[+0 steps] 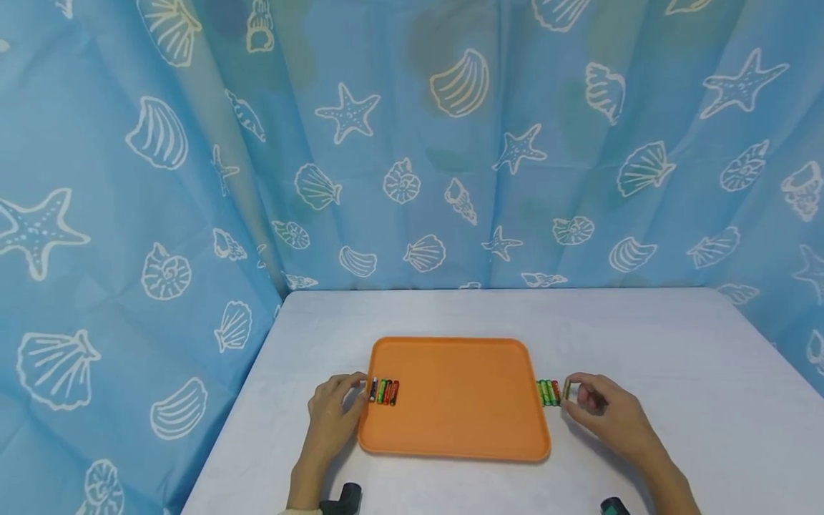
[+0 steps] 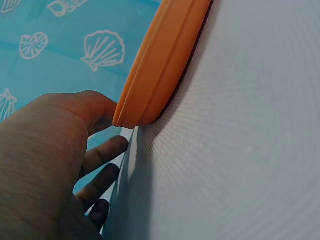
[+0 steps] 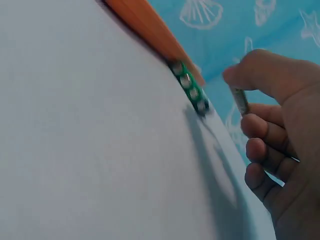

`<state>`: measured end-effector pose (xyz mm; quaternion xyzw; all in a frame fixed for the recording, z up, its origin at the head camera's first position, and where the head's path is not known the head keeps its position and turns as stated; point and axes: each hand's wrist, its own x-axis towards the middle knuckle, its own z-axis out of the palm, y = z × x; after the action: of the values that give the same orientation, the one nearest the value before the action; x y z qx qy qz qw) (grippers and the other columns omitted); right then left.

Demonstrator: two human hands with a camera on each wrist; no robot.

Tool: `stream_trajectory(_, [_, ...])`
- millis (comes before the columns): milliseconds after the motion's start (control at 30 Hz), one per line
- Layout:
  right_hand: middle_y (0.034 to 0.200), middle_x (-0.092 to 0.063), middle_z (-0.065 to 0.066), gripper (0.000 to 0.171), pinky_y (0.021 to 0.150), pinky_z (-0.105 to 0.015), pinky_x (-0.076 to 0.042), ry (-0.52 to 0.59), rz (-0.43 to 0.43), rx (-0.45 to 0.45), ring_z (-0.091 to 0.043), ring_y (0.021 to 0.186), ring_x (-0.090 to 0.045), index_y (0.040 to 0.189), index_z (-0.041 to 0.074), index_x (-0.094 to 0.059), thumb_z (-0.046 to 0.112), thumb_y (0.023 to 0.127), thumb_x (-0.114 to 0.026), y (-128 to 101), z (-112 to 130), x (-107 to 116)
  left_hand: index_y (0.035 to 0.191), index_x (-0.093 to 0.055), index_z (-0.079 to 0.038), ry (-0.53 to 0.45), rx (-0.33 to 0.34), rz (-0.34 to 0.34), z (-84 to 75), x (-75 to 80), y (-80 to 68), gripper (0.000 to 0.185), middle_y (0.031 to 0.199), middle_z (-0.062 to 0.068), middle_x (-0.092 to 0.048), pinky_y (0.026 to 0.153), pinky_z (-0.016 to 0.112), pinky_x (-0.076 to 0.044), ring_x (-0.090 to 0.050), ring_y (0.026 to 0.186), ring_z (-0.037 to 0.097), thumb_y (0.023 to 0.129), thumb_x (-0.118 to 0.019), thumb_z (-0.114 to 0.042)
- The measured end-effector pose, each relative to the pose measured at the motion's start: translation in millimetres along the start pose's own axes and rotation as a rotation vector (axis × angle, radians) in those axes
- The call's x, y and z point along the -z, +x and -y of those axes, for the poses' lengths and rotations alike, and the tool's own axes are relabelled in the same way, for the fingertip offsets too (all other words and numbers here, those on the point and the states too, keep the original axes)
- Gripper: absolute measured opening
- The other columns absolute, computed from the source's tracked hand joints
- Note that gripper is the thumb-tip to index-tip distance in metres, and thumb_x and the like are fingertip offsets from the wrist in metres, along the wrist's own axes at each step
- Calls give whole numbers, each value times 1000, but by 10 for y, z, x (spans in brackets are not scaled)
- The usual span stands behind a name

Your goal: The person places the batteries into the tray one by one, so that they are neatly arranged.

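I see a white table (image 1: 644, 336) with a fine woven cloth on it. Behind its far edge and along its left edge hangs a blue curtain (image 1: 412, 143), printed with white shells and starfish. The curtain folds at the far left corner. The light is soft and even.

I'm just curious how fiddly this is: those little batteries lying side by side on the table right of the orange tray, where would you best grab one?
Probably the outermost one of the batteries on the table, on the side facing the right hand. They lie packed against the tray, so only that side is free; pinch its two ends from above.
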<state>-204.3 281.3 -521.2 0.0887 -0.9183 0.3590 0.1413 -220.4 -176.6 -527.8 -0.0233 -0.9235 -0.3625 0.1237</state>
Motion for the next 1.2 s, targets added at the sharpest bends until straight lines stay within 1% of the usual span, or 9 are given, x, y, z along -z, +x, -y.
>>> stream_trajectory(100, [84,-55,5,38,64,-24,-46,39,4,49,-10,75,-51,117,12,-68,26,84,-83,62,162,-43,126,-67,-21,3,4,1,3,-1,3,29,124,4,-61,110,57,-20,-44,128,32,96,-65,-23])
stream_trajectory(267, [85,-56,4,42,65,-26,-48,77,70,111,-15,76,-52,120,13,-66,26,84,-83,171,516,-137,126,-67,-21,-3,-1,-2,-1,-9,12,30,123,4,-62,109,57,-21,-44,126,33,96,-65,-23])
stream_trajectory(400, [86,-54,6,42,64,-25,-47,108,125,168,-14,76,-51,121,13,-65,26,85,-82,244,742,-255,125,-67,-20,-1,2,-4,3,2,10,29,123,5,-61,109,57,-21,-44,126,33,96,-65,-23])
stream_trajectory(500, [86,-53,7,41,65,-25,-46,134,143,208,-12,76,-50,121,14,-65,24,85,-82,294,850,-350,125,-68,-20,-1,2,-16,13,9,6,29,123,5,-62,108,57,-22,-45,125,33,96,-66,-23])
stream_trajectory(633, [84,-53,8,40,65,-25,-44,148,157,213,-10,75,-49,120,15,-65,24,84,-82,333,935,-463,125,-68,-20,3,-2,-12,20,-6,11,29,122,5,-62,108,58,-22,-45,125,33,96,-66,-23])
stream_trajectory(800, [83,-54,7,40,64,-25,-45,159,169,215,-12,74,-49,119,13,-67,23,84,-83,390,1038,-575,125,-67,-21,-1,1,4,3,-25,23,29,122,4,-61,109,58,-21,-44,126,32,96,-65,-23])
stream_trajectory(900, [84,-54,7,42,65,-26,-44,153,177,202,-13,75,-49,121,12,-67,24,85,-82,437,1112,-647,126,-67,-22,1,5,5,-9,-16,33,29,123,4,-61,110,57,-20,-43,128,32,97,-65,-24])
stream_trajectory(1033, [84,-53,8,41,65,-26,-44,129,197,180,-12,76,-49,121,16,-66,27,85,-81,484,1196,-773,125,-67,-21,15,13,2,-4,5,28,29,121,4,-61,109,57,-21,-43,127,33,96,-65,-23])
stream_trajectory(1200, [83,-54,7,38,64,-26,-45,130,213,176,-12,74,-50,118,15,-67,25,84,-82,529,1274,-924,125,-67,-21,9,7,9,11,12,31,29,121,3,-61,109,57,-22,-44,127,33,96,-65,-22])
